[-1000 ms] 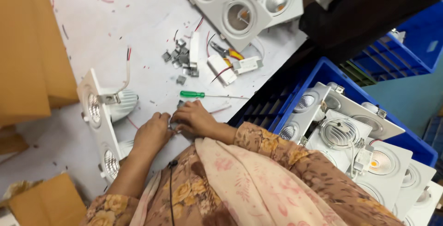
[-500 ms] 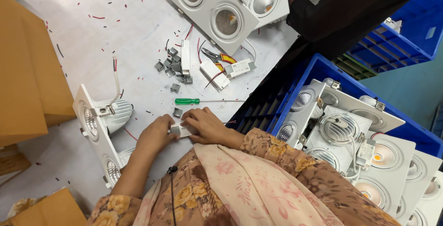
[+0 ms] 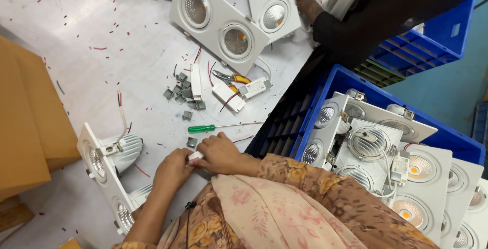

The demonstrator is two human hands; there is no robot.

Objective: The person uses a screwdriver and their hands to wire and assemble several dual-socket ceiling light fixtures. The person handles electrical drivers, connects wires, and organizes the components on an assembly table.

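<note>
My left hand (image 3: 172, 170) and my right hand (image 3: 219, 152) meet over the white table (image 3: 76, 40) and both pinch a small white connector block (image 3: 195, 155). A small grey clip (image 3: 191, 142) lies just above my fingers. Beyond it lies a green-handled screwdriver (image 3: 203, 128). To the left of my left hand, a white twin-spot light fitting (image 3: 104, 170) stands on its edge, with a red and white wire (image 3: 122, 112) rising from it.
Grey clips (image 3: 180, 92), white driver boxes (image 3: 227, 96) and pliers (image 3: 231, 78) lie further out. White twin light fittings (image 3: 218, 23) lie at the far side, by another person's dark-sleeved arm (image 3: 325, 23). A blue crate (image 3: 351, 79) of fittings stands right. Brown cardboard (image 3: 30, 122) stands left.
The view has shifted, so the table's things sit lower in the frame. My hands have stayed together on the small white part.
</note>
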